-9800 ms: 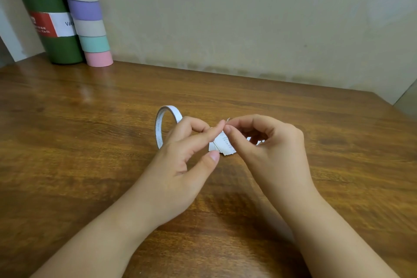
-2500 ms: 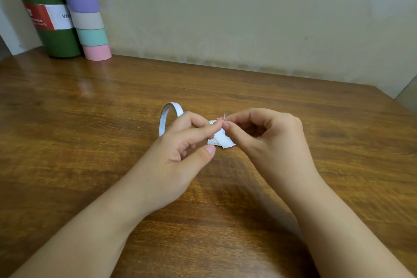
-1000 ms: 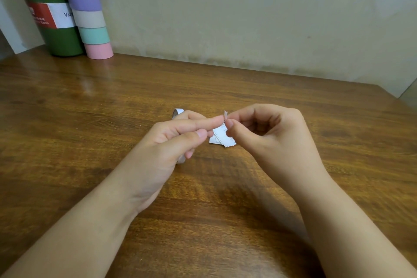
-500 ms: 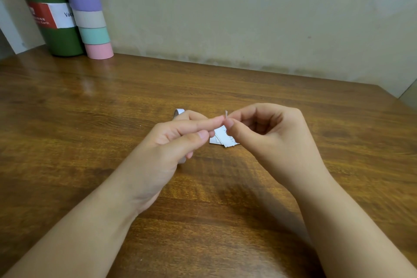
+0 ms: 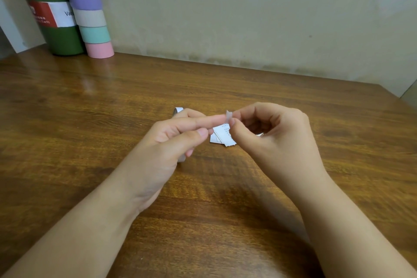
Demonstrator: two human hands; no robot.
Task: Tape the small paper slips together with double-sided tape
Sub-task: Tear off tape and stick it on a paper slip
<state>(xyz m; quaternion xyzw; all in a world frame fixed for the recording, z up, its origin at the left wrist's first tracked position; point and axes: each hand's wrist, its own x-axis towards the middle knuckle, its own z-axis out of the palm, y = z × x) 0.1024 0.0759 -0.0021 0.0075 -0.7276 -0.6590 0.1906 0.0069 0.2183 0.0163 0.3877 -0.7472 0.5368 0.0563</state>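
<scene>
My left hand (image 5: 167, 140) and my right hand (image 5: 270, 135) meet fingertip to fingertip above the wooden table (image 5: 90, 119). Between the fingertips a small white tape strip (image 5: 228, 116) sticks up, pinched by my right thumb and forefinger, with my left forefinger tip against it. The white double-sided tape roll (image 5: 178, 110) sits in my left hand's curled fingers. Only its top and bottom edges show. Small printed paper slips (image 5: 222, 137) lie overlapping on the table just under the fingertips, partly hidden by my right hand.
At the back left corner a green bottle (image 5: 54, 18) and a tall stack of pastel tape rolls (image 5: 90, 7) stand against the wall. The table's right edge runs near the far right.
The tape roll, earlier seen as an open ring beside my left hand, has turned edge-on and is mostly hidden by that hand. Over the last second the hands have barely moved.
</scene>
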